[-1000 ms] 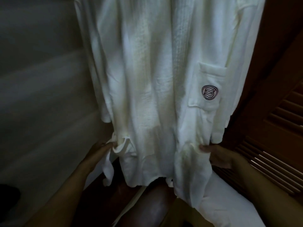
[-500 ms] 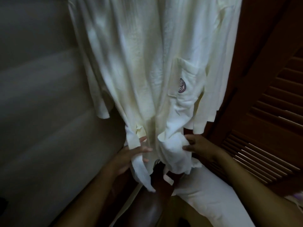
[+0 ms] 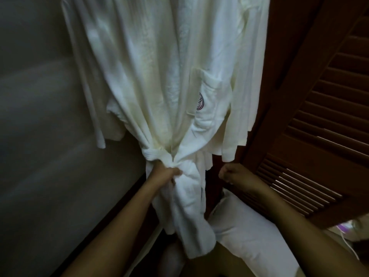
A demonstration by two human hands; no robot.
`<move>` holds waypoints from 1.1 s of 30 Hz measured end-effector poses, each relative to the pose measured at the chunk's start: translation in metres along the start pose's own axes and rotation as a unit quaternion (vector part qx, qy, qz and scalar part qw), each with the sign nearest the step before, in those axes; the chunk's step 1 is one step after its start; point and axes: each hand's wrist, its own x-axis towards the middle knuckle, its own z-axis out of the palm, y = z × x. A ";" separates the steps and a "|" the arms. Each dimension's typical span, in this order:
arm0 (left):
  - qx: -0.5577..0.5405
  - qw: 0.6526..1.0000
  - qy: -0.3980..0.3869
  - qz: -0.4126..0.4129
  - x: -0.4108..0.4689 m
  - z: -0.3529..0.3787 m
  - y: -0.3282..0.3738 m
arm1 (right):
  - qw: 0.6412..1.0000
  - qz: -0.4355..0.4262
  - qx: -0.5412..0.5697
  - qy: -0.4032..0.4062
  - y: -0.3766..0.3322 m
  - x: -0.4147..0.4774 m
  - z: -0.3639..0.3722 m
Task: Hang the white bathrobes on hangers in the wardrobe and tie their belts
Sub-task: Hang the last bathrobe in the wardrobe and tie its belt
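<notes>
White bathrobe [image 3: 159,76] is hanging down the centre of the frame, with its belt [image 3: 152,154] wrapping the bunched waist at lower centre. Left hand [image 3: 165,175] is gripping the gathered cloth just under the belt, fingers curled round it; right hand [image 3: 232,173] is hovering just right of the robe, curled into a fist, nothing visible in it. Louvred wooden door [image 3: 319,136] is filling the right side.
</notes>
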 end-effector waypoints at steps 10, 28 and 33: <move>-0.110 0.991 -0.001 -0.080 0.000 -0.013 -0.046 | 0.997 -0.024 -0.036 -0.059 0.009 0.036 0.062; -0.001 0.944 0.326 -0.051 -0.008 0.041 -0.020 | 0.965 -0.004 -0.262 0.003 0.104 0.024 -0.037; 0.054 0.996 0.076 0.016 0.002 0.083 -0.036 | 0.982 -0.034 -0.177 0.047 0.123 -0.001 -0.041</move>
